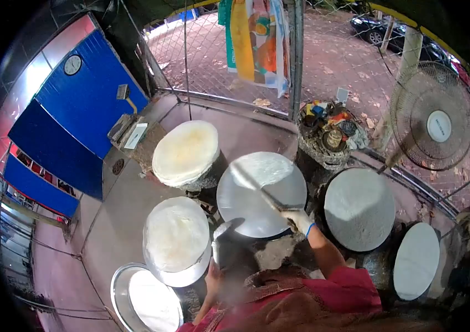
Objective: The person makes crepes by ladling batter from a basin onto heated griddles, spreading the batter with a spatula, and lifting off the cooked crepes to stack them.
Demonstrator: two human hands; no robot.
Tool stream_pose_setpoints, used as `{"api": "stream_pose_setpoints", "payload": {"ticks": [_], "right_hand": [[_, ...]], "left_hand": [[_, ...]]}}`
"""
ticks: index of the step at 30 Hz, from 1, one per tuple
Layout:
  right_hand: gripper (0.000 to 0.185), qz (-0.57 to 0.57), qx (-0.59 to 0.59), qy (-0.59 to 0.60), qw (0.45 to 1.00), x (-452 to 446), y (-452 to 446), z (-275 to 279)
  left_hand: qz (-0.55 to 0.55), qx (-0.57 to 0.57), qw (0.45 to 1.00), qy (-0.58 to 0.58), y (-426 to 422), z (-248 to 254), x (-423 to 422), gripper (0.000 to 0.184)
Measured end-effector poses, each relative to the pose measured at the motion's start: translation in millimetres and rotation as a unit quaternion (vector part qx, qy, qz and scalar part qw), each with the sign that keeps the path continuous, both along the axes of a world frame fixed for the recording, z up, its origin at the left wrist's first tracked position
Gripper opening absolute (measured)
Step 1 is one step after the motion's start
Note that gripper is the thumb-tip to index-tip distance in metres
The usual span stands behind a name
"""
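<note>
My right hand [297, 220] is closed on the end of a long pale stick [257, 189], which reaches over a round metal griddle [237, 213]. White batter [262, 169] covers the far part of that griddle. Lower and to the left, my left hand [213, 278] is closed round the lower end of a pale scraper-like tool [216, 249]. This tool stands beside a second round plate [168, 276], on which a thin pale sheet [176, 235] lies.
A stack of pale round sheets [186, 152] stands behind. At lower left is a metal basin [118, 293] with white content. Two round grey-white surfaces [359, 209] [416, 261] lie at right, below a fan [433, 119]. A cluttered drum [329, 155] stands by the fence.
</note>
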State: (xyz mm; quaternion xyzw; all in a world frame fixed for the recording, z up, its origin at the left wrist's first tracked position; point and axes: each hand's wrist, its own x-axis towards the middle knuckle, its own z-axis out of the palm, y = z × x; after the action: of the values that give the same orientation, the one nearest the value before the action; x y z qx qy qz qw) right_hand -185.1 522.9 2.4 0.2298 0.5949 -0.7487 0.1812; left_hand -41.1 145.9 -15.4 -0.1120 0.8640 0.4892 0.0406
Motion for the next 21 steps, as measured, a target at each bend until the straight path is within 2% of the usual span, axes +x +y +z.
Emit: {"api": "stream_pose_setpoints", "payload": {"ticks": [1, 2, 4, 5, 6, 7, 9, 12, 13, 14, 15, 16, 17, 18, 19, 20, 21], "right_hand": [[0.015, 0.024, 0.003, -0.017, 1.0, -1, 0, -2], [0.014, 0.023, 0.031, 0.181, 0.983, -5, 14, -32], [0.015, -0.021, 0.022, 0.128, 0.991, -17, 51, -31], [0.015, 0.001, 0.017, 0.029, 0.999, -30, 73, -19], [0.017, -0.014, 0.022, 0.015, 1.0, -46, 73, -4], [0.019, -0.028, 0.027, -0.003, 0.999, -58, 70, 7], [0.019, 0.085, 0.025, 0.011, 0.996, -60, 50, 5], [0.02, 0.158, -0.012, 0.006, 0.987, -37, 50, -42], [0.021, 0.187, 0.042, 0.029, 0.981, -32, 57, -25], [0.021, 0.167, 0.061, 0.084, 0.98, -41, 71, -22], [0.021, 0.144, 0.076, 0.136, 0.977, -51, 79, -19], [0.019, 0.113, 0.024, 0.07, 0.991, -63, 80, 14], [0.018, 0.079, -0.025, -0.001, 0.997, -79, 81, 45], [0.017, 0.08, 0.023, -0.005, 0.997, -98, 73, 41], [0.017, 0.082, 0.068, -0.009, 0.994, -108, 63, 31], [0.015, 0.153, 0.091, -0.01, 0.984, -102, 58, 27], [0.014, 0.21, 0.058, -0.002, 0.976, -97, 62, -1]], "left_hand": [[0.011, -0.029, 0.999, -0.007, 6, 1, 5, 0.064], [0.015, -0.038, 0.999, -0.009, 10, 4, 8, 0.062], [0.042, -0.081, 0.994, -0.058, 14, -3, 12, 0.06], [0.055, -0.104, 0.99, -0.082, 14, -9, 14, 0.058], [0.054, -0.098, 0.994, -0.001, 13, -23, 22, 0.054], [0.062, -0.092, 0.994, -0.011, 15, -28, 28, 0.053], [0.079, -0.08, 0.993, -0.023, 15, -31, 31, 0.053], [0.112, -0.014, 0.992, -0.063, 23, -17, 44, 0.062], [0.125, 0.01, 0.99, -0.072, 31, -4, 45, 0.066], [0.17, 0.001, 0.974, -0.151, 39, 10, 43, 0.066], [0.191, 0.007, 0.969, -0.159, 44, 22, 43, 0.066], [0.21, 0.011, 0.963, -0.169, 48, 31, 46, 0.067], [0.227, 0.054, 0.959, -0.161, 47, 25, 52, 0.067], [0.244, 0.097, 0.953, -0.152, 45, 18, 59, 0.067], [0.26, 0.175, 0.942, -0.118, 34, -14, 72, 0.067], [0.276, 0.25, 0.924, -0.082, 22, -29, 82, 0.067], [0.283, 0.293, 0.911, -0.068, 18, -29, 87, 0.068]]}}
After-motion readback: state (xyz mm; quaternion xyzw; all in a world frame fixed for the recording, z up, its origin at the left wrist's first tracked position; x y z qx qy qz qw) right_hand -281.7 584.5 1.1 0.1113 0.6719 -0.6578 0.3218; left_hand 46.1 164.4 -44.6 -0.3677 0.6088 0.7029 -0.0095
